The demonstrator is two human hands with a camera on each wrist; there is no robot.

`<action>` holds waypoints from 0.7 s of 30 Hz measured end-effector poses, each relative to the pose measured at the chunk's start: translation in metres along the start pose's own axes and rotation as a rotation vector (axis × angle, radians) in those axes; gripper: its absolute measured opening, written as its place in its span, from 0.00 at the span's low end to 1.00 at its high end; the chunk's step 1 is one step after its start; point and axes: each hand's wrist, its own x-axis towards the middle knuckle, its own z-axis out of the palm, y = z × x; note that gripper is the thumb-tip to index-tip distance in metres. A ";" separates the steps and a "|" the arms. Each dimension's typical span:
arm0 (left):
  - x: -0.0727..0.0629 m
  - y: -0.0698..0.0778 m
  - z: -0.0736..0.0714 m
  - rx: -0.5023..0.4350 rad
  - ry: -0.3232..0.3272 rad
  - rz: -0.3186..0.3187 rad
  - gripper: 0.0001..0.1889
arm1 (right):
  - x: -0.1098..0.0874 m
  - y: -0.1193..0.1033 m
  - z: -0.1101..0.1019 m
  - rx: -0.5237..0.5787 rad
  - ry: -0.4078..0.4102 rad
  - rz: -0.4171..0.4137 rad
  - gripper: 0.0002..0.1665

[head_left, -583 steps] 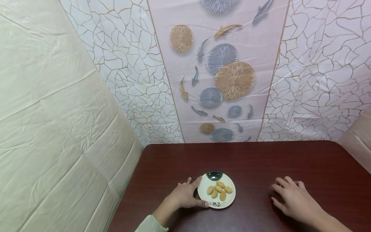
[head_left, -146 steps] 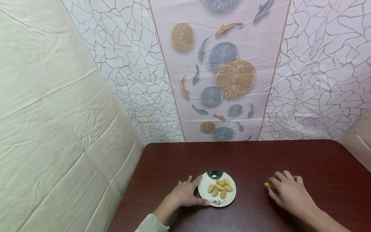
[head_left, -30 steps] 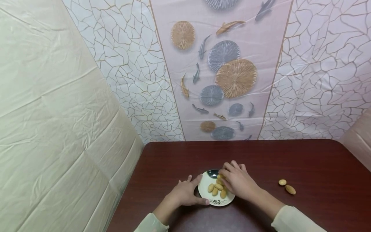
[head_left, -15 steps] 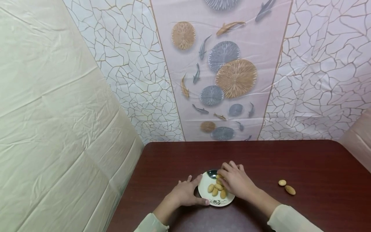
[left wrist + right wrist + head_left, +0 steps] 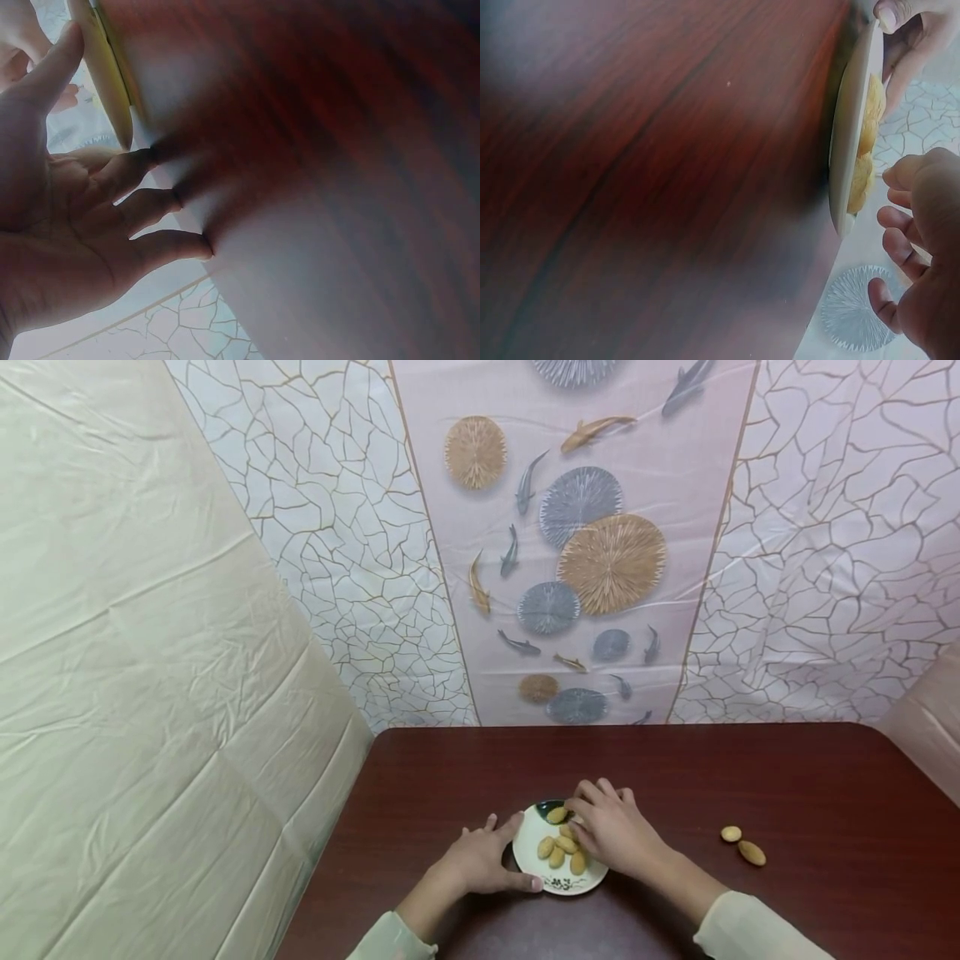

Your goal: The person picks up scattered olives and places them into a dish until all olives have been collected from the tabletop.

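Note:
A small cream plate (image 5: pixel 528 860) with a dark green patch and a floral print sits on the table, several tan oval nuts (image 5: pixel 566 844) grouped on it. One separate nut (image 5: pixel 557 815) lies on the dark patch. My left hand (image 5: pixel 480 860) is spread at the plate's left side, thumb and index finger touching its rim. Over the plate's right side is my right hand (image 5: pixel 615 827), its fingertips just beside the separate nut and hiding part of the group. In the right wrist view its fingers are loosely bent with nothing between them.
Two more nuts lie close together on the dark red table (image 5: pixel 660 768) at the right: a small round one (image 5: pixel 731 833) and a longer one (image 5: pixel 752 852). Behind the table hangs a patterned cloth (image 5: pixel 577 610), and a pale quilted cloth (image 5: pixel 187 693) covers the left side.
Earlier my right hand was at the right of the table, then gripped a nut there. It moved left over the plate, and that nut now lies on the dark patch, released. My left hand stayed.

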 end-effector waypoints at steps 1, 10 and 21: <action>0.000 0.000 0.000 0.001 0.001 0.000 0.61 | -0.001 0.000 -0.001 -0.003 0.003 0.000 0.15; -0.001 0.001 -0.001 0.001 0.008 0.004 0.60 | -0.006 0.003 -0.011 -0.022 -0.007 0.016 0.15; -0.002 0.001 -0.001 0.001 0.007 0.006 0.60 | -0.022 0.010 -0.028 -0.037 0.002 0.023 0.15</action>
